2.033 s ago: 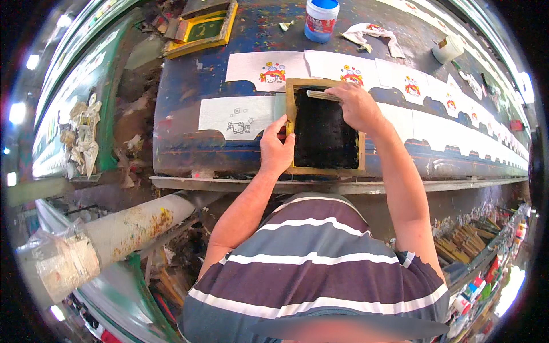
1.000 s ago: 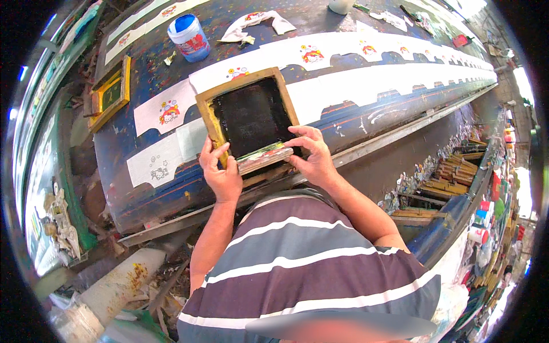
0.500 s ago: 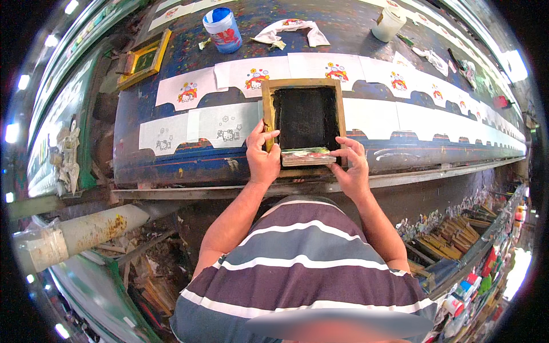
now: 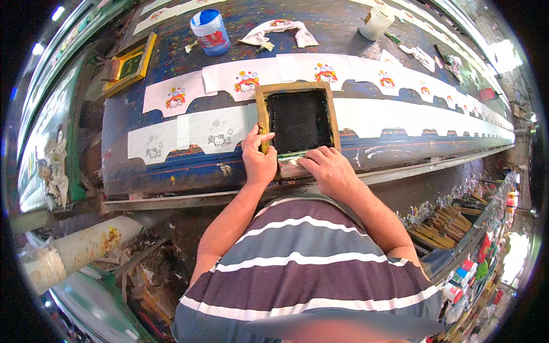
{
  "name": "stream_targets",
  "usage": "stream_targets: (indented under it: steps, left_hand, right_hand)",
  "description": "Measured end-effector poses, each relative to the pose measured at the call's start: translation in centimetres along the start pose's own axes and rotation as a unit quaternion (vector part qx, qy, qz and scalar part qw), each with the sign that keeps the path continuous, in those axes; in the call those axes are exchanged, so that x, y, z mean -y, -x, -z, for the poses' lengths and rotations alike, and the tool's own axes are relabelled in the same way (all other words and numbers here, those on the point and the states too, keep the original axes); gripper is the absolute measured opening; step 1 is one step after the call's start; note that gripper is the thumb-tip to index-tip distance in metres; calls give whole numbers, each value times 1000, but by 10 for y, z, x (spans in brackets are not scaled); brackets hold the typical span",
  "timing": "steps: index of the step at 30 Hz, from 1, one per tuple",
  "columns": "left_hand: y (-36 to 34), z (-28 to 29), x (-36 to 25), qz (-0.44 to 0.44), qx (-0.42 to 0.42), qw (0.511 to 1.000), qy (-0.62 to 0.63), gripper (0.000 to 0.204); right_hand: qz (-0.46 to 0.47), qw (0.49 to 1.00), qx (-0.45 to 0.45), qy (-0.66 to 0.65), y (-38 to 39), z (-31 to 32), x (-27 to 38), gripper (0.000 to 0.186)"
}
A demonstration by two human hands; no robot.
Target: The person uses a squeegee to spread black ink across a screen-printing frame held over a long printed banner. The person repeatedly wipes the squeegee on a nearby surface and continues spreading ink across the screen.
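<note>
A wooden screen printing frame point(image 4: 294, 87) with a dark, inky mesh lies over the near row of white cloth pieces. My left hand point(image 4: 259, 159) is closed on the frame's left side, thumb and fingers pinching its bar. At the frame's near end lies a paint-stained squeegee point(image 4: 290, 165), gripped from above by my right hand point(image 4: 330, 171); the palm hides its right part. Left of the frame, two cloth pieces point(image 4: 197, 128) carry black outline prints. To its right the row's pieces point(image 4: 366, 114) look plain white.
Behind is a row of cloth pieces point(image 4: 223, 68) with coloured prints. Farther back stand a blue paint tub point(image 4: 210, 35), a crumpled cloth point(image 4: 280, 31) and a white pot point(image 4: 376, 24). A second, yellow-edged frame point(image 4: 150, 54) rests at the table's left end. Wooden frames point(image 4: 449, 224) fill a low rack at right.
My right hand has shifted from the squeegee's right end to over its top, fingers now curled across it. My left hand keeps its hold on the frame. The whole view has shifted slightly.
</note>
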State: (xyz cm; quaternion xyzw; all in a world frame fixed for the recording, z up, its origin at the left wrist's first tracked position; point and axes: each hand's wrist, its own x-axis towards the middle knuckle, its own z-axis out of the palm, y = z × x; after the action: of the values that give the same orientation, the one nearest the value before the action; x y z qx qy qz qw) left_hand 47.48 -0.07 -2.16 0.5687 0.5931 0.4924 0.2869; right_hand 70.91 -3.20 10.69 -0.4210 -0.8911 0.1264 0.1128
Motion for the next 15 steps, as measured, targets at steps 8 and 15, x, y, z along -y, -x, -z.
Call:
stream_targets:
  steps: [8,15]
  left_hand:
    - [-9,9,7,1,20,1000,17,39]
    - [-26,19,-1,116,79,987,80,46]
  right_hand:
    - [-17,994,79,-77,-71,29,-75,37]
    - [-71,997,-5,-35,-133,12,-120,41]
